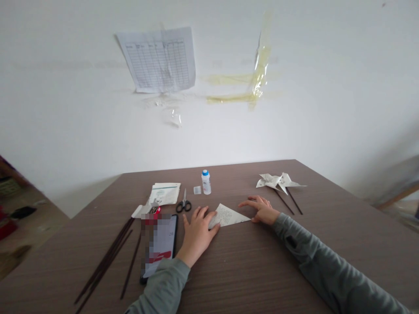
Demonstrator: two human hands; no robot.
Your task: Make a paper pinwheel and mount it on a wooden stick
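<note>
A sheet of printed paper [228, 216], folded into a triangle, lies flat on the table in front of me. My left hand [200, 229] rests on its left corner with the fingers spread. At the right-hand tip of the triangle is my right hand [262, 209], its thumb by the point and its index finger stretched out above the table. Beyond the paper stand a small white glue bottle [206, 183] with a blue cap and a little clear square piece [197, 190]. Black-handled scissors [183, 205] lie just past my left hand.
Two paper pinwheels [273, 181] on dark sticks lie at the back right. On the left are a stack of printed paper squares [165, 193], a phone [160, 248], a red packet [154, 214] and several dark sticks [109, 257]. A wall [229, 135] rises behind the table [235, 274].
</note>
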